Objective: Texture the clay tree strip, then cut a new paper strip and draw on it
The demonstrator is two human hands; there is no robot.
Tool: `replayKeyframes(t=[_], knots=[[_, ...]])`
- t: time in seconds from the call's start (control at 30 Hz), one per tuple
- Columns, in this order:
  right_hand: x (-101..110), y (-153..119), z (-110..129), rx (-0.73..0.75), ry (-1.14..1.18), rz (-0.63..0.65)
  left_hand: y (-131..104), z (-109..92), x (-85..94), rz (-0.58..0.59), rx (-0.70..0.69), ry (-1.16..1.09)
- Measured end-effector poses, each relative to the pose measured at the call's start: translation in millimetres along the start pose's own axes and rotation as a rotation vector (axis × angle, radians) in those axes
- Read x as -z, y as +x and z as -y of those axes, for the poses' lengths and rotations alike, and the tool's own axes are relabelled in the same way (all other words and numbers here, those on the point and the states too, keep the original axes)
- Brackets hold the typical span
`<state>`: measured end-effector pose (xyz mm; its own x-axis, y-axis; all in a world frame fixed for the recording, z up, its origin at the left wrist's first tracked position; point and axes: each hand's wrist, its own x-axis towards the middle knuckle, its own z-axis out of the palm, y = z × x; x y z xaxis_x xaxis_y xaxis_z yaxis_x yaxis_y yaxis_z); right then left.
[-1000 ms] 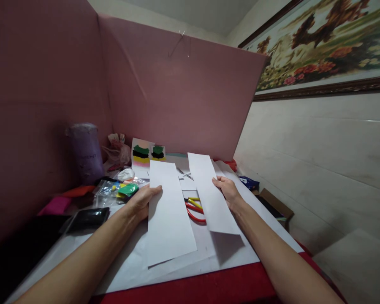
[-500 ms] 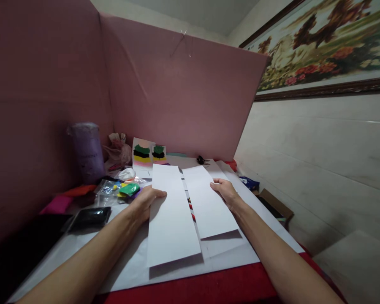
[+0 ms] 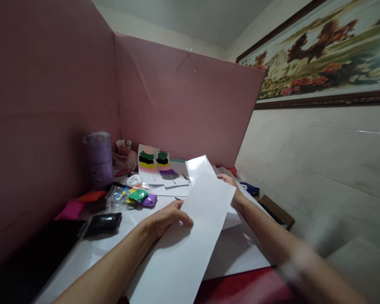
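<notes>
My left hand (image 3: 169, 219) pinches the left edge of a long white paper strip (image 3: 190, 249), thumb on top and fingers underneath. The strip slants from upper right to lower left, and its near end runs out of the picture. Behind it, my right hand (image 3: 229, 183) grips the right edge of a second white paper strip (image 3: 201, 166), whose far end shines in the light. The front strip covers much of the rear one and overlaps it in view; whether they touch I cannot tell. Both are held above the white-covered table (image 3: 240, 253).
Painted striped cards (image 3: 147, 162) lean at the back. On the left are clay packets, green (image 3: 137, 195) and purple (image 3: 149, 200), a black packet (image 3: 103, 223) and a purple canister (image 3: 99, 162). An open cardboard box (image 3: 277, 209) stands at right, below the wall. Pink panels (image 3: 183, 101) enclose the back and left.
The two strips, side by side before, now overlap in view. My left hand has moved right and nearer, turning its strip. The view has shifted, showing more of the painted cards.
</notes>
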<state>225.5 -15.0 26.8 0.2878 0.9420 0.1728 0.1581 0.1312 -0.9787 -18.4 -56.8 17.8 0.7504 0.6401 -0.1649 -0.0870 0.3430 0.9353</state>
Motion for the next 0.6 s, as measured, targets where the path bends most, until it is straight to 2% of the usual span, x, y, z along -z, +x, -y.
replayKeyframes(t=[0.13,0.27,0.43,0.6], knots=[[-7.1,22.3,38.0,0.007,-0.143,-0.024,0.7,4.6,1.9,0.064,0.021,0.01],[-35.7,38.3,57.6,0.027,-0.182,0.014,1.2,7.1,3.2,0.102,0.03,0.002],[-77.2,68.0,50.0,0.048,-0.156,0.06,4.7,8.7,3.8,0.054,0.057,-0.014],[-105.4,109.7,28.4,0.095,-0.137,0.103,7.6,9.2,4.7,0.008,0.099,-0.051]])
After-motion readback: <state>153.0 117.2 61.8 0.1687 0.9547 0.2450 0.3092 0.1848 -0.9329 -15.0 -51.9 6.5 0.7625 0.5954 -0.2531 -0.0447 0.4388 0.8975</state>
